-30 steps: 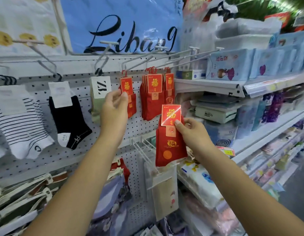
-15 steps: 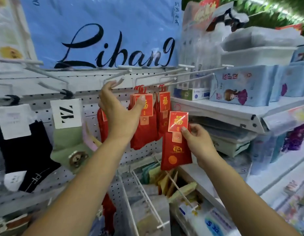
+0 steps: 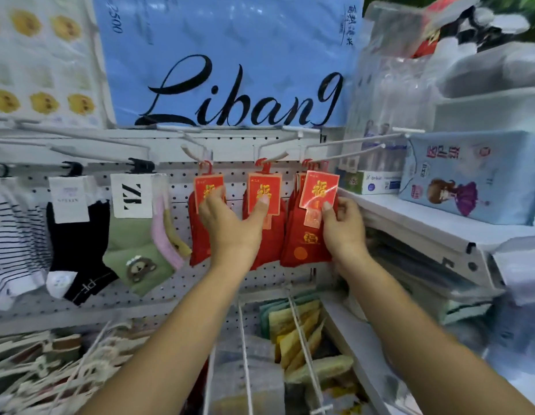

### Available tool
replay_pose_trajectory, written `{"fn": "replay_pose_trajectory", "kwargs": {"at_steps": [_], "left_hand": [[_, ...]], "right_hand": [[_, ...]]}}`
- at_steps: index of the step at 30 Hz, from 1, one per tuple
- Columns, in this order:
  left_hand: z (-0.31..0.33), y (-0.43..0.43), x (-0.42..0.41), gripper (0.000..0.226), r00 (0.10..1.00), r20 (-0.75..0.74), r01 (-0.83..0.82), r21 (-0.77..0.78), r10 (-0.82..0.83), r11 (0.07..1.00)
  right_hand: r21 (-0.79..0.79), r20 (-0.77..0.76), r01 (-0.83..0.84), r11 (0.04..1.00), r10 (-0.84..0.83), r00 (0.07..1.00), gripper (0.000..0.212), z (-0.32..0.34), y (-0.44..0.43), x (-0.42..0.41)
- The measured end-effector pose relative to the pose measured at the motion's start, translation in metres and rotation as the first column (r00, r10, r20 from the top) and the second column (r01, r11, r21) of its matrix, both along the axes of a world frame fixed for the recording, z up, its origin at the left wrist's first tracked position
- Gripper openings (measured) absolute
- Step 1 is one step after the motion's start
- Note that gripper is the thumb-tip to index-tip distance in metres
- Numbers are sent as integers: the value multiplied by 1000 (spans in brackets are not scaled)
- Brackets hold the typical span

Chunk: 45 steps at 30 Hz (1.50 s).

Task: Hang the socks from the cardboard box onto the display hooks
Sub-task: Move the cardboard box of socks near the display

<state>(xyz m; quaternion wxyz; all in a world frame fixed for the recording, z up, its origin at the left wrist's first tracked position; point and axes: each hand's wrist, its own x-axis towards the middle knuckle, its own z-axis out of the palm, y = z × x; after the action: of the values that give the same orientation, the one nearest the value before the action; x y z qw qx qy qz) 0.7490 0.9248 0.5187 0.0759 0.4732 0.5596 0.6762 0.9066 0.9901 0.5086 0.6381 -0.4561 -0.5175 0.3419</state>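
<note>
Where the right grip sits: up at the pegboard, thumb on the front and fingers curled behind, pinching the held red socks by their red card
Held red socks: in the right grip, card tilted, its top up by the right display hook above the grip; whether the hanger is over the hook I cannot tell
Left grip: just left of the right grip, spread wide and holding nothing; thumb touches the card of the middle red socks, fingers touch the card of the left red socks
Left of the left grip: green bear sock, then black sock, then striped socks, hanging in a row
Above both grips: blue Libang sign
Right of the right grip: white shelf carrying a blue pack
Below the grips: yellow and green packs on lower wire hooks
</note>
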Motion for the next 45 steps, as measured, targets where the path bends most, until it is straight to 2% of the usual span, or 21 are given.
{"fn": "replay_pose_trajectory", "kwargs": {"at_steps": [2,5,10,14,17,22,27,31,35,40,45], "left_hand": [[0,-1,14,63,994,-108,25,28,-21,999],[18,-5,28,64,977,-211,46,100,-24,994],[39,-4,35,58,970,-238,80,140,-45,987],[40,-3,33,53,963,-247,138,90,-112,986],[36,-3,36,47,943,-327,63,13,-55,998],[32,-4,47,62,929,-369,-17,-73,-11,997],[32,-7,44,66,915,-402,-32,-105,-13,994],[33,-10,36,68,910,-410,0,-163,-67,987],[35,-15,28,80,895,-434,20,-182,-99,983],[32,-30,27,78,929,-353,62,-154,-114,986],[-1,-59,40,74,913,-391,48,-185,-118,982]], "right_hand": [[10,-24,-32,999,32,999,12,-1,1,1],[12,-38,-63,998,64,997,20,1,3,2],[31,-102,-101,994,103,989,17,4,5,0],[26,-74,-155,988,156,985,13,3,14,0],[6,-1,-177,984,178,984,16,1,22,5],[-34,71,-191,981,193,979,19,0,32,9],[-63,52,-183,981,186,981,20,-1,36,4],[-60,104,-138,989,144,984,26,0,35,3],[-58,135,-157,986,164,977,38,1,28,7],[-39,255,-163,986,167,952,42,-13,8,24],[49,331,-235,971,207,921,42,-38,-14,47]]}}
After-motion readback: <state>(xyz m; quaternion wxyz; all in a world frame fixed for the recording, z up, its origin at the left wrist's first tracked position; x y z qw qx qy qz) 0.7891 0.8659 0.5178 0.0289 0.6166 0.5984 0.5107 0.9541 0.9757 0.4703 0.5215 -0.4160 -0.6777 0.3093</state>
